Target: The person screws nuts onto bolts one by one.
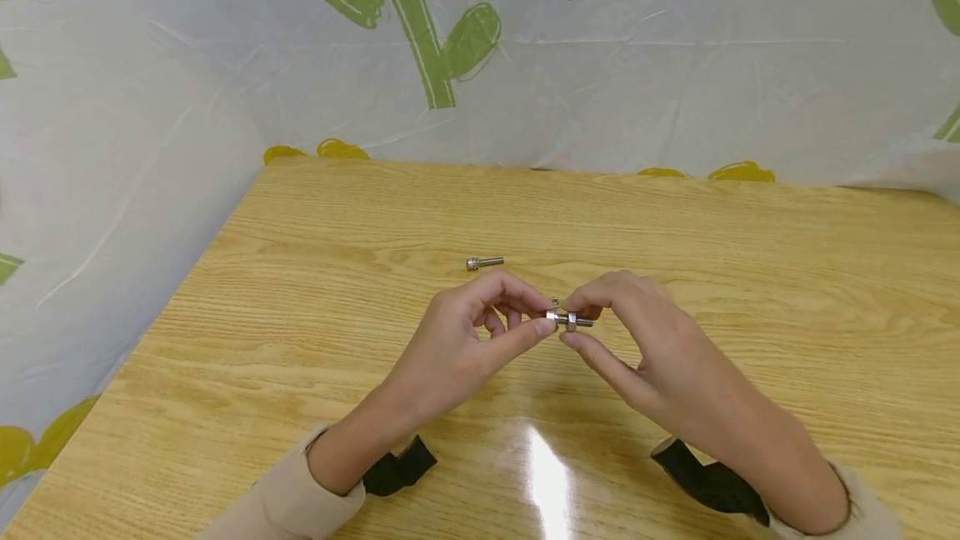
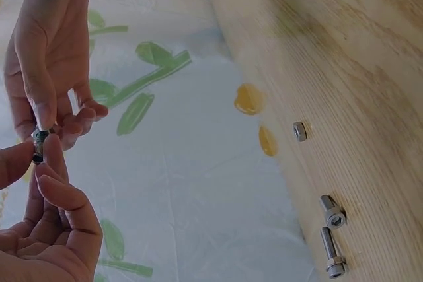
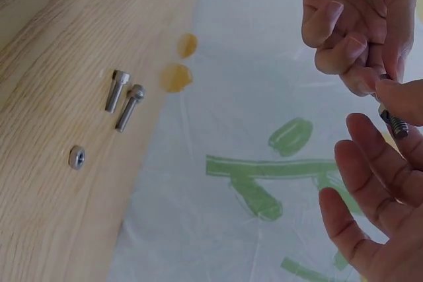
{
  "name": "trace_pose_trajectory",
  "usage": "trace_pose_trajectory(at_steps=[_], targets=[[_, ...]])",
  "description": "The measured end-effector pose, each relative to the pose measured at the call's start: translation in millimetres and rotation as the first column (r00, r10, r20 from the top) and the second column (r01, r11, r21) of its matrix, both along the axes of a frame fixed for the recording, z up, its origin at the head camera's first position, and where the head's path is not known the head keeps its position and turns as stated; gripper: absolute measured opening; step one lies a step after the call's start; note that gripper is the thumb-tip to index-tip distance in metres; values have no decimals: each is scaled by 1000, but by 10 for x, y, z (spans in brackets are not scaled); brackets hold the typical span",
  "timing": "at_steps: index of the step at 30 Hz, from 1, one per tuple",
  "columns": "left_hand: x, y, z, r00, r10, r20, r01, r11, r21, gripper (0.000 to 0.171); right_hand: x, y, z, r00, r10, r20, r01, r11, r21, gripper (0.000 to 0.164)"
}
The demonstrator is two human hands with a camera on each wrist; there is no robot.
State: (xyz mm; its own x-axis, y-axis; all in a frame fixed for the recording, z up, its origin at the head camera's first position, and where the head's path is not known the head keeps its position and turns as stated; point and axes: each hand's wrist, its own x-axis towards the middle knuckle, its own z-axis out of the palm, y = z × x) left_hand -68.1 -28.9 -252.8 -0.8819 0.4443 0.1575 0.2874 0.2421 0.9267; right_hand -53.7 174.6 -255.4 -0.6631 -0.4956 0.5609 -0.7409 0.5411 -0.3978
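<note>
Near the table's middle, my left hand point(image 1: 450, 340) pinches the head of a silver bolt point(image 1: 586, 323) between thumb and fingers. The bolt lies roughly level, its threaded end pointing right. A hex nut point(image 1: 572, 322) sits partway along the shank. My right hand point(image 1: 660, 348) has thumb and index finger curled round this nut. In the right wrist view the bolt's threads point(image 3: 398, 127) stick out beside the right thumb, which partly covers the nut. The left fingers hide most of the bolt head.
On the wooden table point(image 1: 300, 315), beyond the hands, lie one bolt point(image 2: 332, 253), a second bolt point(image 2: 334, 212) and a loose nut point(image 2: 300, 131). A pale sheet with green and yellow plant prints point(image 1: 600, 90) hangs along the table's back and left edges.
</note>
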Motion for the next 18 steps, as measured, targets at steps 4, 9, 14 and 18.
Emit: trace_pose_trajectory(at_steps=[4,9,14,18], targets=[[4,-2,-2,1000,-1,8,1,1000,0,9,-9,-3,-18,999,2,-32,-2,1000,-1,27],[3,4,3,1000,-2,1,2,1000,-12,9,-10,4,-15,999,-26,-41,26,1000,5,25],[4,5,4,1000,-5,-10,5,1000,-10,9,-2,9,-10,999,-44,-6,44,999,7,10],[5,9,0,1000,-17,-25,17,1000,1,9,-2,1,-25,999,-51,6,51,999,4,3]])
